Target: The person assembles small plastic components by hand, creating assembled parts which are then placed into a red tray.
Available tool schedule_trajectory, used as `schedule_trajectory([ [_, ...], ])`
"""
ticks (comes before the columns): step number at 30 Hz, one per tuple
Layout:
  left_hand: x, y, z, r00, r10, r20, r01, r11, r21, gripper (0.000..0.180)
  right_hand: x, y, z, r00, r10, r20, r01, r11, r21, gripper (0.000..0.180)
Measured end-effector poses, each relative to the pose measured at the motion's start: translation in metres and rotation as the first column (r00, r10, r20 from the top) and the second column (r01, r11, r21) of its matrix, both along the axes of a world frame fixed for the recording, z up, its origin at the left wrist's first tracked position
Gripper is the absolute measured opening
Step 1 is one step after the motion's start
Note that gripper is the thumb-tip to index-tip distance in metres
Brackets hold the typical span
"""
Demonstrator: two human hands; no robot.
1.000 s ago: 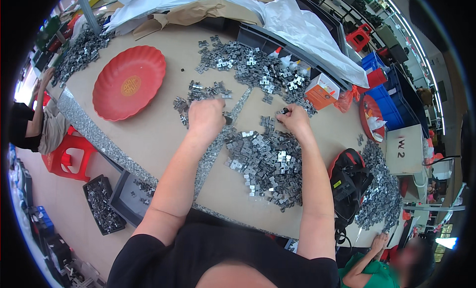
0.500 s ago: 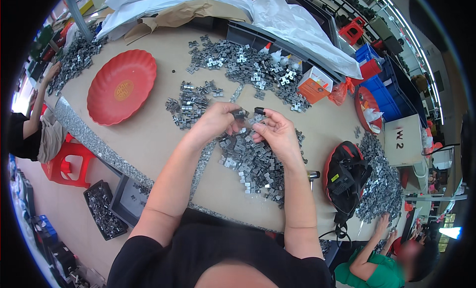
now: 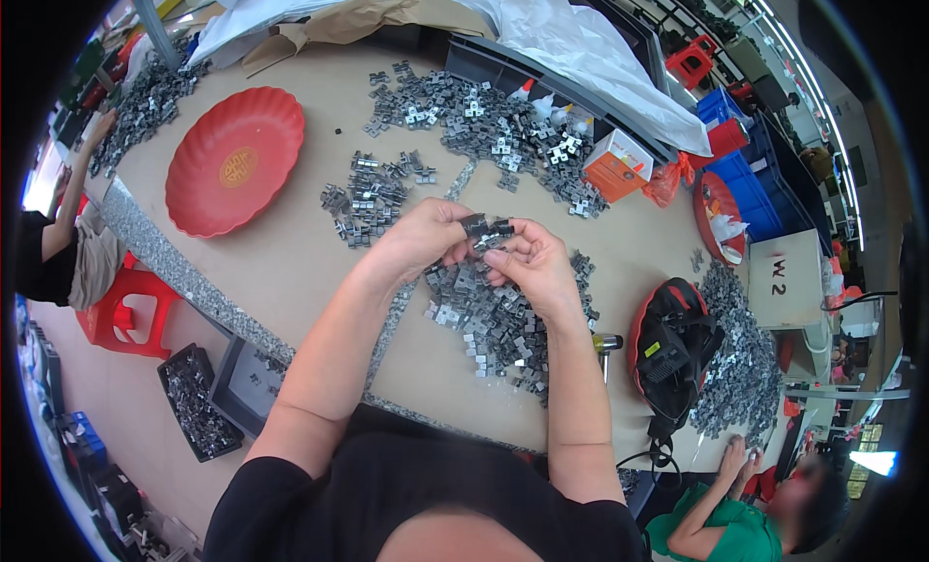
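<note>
Above the table (image 3: 290, 272), the left hand (image 3: 421, 238) and right hand (image 3: 537, 267) pinch small metal brackets (image 3: 484, 231) together, apparently mid-assembly. The loose pile (image 3: 494, 320) lies just beneath. Fitting them likely calls for careful alignment.

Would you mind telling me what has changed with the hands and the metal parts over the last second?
Both hands lifted off the table and came together above the near pile. The left hand and right hand now hold a few small metal clips between their fingertips; a second ago they pressed on separate heaps. The red dish, orange box and far heap stayed put.
</note>
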State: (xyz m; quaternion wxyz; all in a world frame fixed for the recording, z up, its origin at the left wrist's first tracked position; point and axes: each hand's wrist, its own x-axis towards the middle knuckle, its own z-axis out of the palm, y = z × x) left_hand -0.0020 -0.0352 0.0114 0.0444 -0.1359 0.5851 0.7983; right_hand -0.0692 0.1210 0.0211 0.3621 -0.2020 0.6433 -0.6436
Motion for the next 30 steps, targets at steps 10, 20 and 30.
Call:
schedule_trajectory([
  [10, 0.000, 0.005, 0.006, 0.999, 0.010, 0.042, -0.008, 0.999, -0.052, 0.012, 0.000, 0.001, 0.001, 1.000, 0.005, 0.006, -0.005, 1.000, -0.016, 0.027],
  [20, 0.000, 0.009, 0.004, 0.994, -0.106, -0.015, 0.100, 0.968, -0.230, 0.022, -0.002, 0.002, -0.003, 0.980, -0.098, 0.175, 0.106, 0.994, -0.034, 0.024],
  [30, 0.005, 0.018, 0.007, 0.943, -0.020, -0.332, -0.198, 0.768, -0.609, 0.030, -0.005, 0.006, 0.003, 0.987, -0.105, 0.124, 0.104, 0.994, 0.008, 0.022],
])
